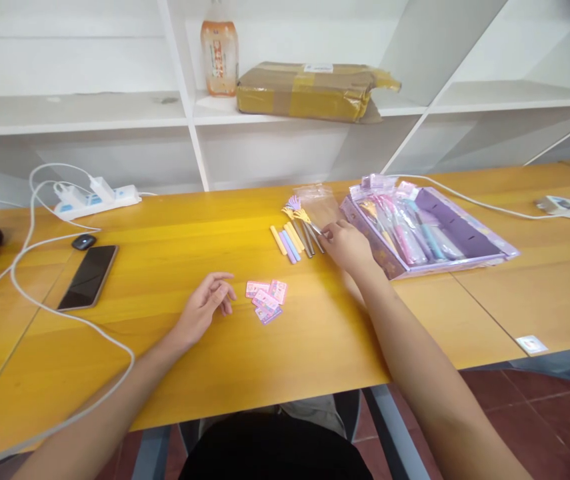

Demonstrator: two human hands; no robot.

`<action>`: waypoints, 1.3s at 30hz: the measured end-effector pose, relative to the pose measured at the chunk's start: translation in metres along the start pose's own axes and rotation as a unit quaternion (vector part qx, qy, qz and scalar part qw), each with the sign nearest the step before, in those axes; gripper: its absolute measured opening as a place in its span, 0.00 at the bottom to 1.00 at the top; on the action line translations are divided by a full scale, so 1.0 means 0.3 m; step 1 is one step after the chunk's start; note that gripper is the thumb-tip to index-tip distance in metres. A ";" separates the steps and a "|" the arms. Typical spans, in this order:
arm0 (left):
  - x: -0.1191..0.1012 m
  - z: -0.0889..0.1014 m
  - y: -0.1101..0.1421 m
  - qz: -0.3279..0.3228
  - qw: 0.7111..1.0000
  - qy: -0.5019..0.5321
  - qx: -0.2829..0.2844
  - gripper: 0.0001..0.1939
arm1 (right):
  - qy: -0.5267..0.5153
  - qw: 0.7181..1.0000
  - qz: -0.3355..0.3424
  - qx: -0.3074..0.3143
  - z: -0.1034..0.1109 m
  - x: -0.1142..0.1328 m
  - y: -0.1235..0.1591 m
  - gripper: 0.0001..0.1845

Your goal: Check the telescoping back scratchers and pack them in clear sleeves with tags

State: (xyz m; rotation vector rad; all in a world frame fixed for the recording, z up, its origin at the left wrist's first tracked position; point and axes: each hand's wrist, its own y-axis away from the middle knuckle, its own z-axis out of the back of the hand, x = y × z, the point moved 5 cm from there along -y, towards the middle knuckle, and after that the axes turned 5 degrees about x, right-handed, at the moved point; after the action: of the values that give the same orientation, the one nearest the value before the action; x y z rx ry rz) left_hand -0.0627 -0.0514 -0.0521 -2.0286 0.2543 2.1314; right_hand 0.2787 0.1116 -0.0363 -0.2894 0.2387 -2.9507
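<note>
My right hand is at the bag side of the box, its fingertips pinched on the metal rod of a back scratcher with a yellow claw head. More metal rods lie under and beside it, and a purple claw head shows behind. To their left, several yellow and purple handle tubes rest side by side. My left hand lies on the table with fingers loosely bent and apart, holding nothing. Just right of it is a small loose pile of pink and purple printed cards.
A purple box with bagged back scratchers stands at right, a clear plastic bag beside it. At left are a phone, a black mouse, a power strip and white cables. Shelves behind hold a bottle and a taped parcel.
</note>
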 end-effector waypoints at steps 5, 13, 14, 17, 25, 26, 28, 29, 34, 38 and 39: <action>0.007 0.000 0.004 0.010 1.000 -0.015 -0.001 0.20 | 0.018 1.000 -0.002 0.000 -0.005 -0.012 -0.006 0.12; 0.004 0.001 0.003 0.012 1.000 -0.022 -0.003 0.19 | 0.028 0.999 0.007 -0.017 -0.017 0.003 -0.005 0.12; 0.003 0.001 0.003 0.012 1.000 -0.023 -0.003 0.19 | 0.032 0.999 0.006 -0.018 -0.018 0.003 -0.004 0.12; 0.003 0.000 0.004 0.012 1.000 -0.026 -0.004 0.19 | 0.040 0.999 0.002 -0.017 -0.022 0.005 -0.005 0.12; 0.003 -0.001 0.004 0.015 0.999 -0.029 0.002 0.19 | 0.060 0.998 -0.007 -0.035 -0.013 0.019 -0.011 0.12; 0.004 0.000 0.003 0.015 0.999 -0.029 0.002 0.19 | 0.059 0.997 -0.008 -0.049 -0.006 0.021 -0.009 0.13; 0.006 0.000 0.002 0.014 1.000 -0.027 0.001 0.19 | 0.053 0.995 -0.009 -0.086 0.012 0.028 -0.004 0.13; 0.006 0.000 0.002 0.014 1.000 -0.027 0.000 0.20 | 0.046 0.993 -0.007 -0.105 0.021 0.034 -0.001 0.13; 0.005 -0.003 0.002 0.012 1.000 -0.026 0.003 0.19 | -0.045 0.989 -0.014 -0.141 0.050 0.079 0.019 0.16; 0.004 -0.006 0.003 0.017 0.999 -0.030 0.006 0.19 | -0.073 0.996 0.002 -0.056 0.023 0.170 0.041 0.20; 0.005 -0.006 0.003 0.020 0.999 -0.031 0.007 0.20 | -0.059 0.998 0.018 -0.024 0.010 0.201 0.049 0.20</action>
State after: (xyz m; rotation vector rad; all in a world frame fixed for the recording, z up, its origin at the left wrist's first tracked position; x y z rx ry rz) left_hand -0.0611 -0.0526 -0.0535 -1.9626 0.3015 2.2047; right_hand 0.2232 0.0859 -0.0253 -0.4602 0.2964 -2.8827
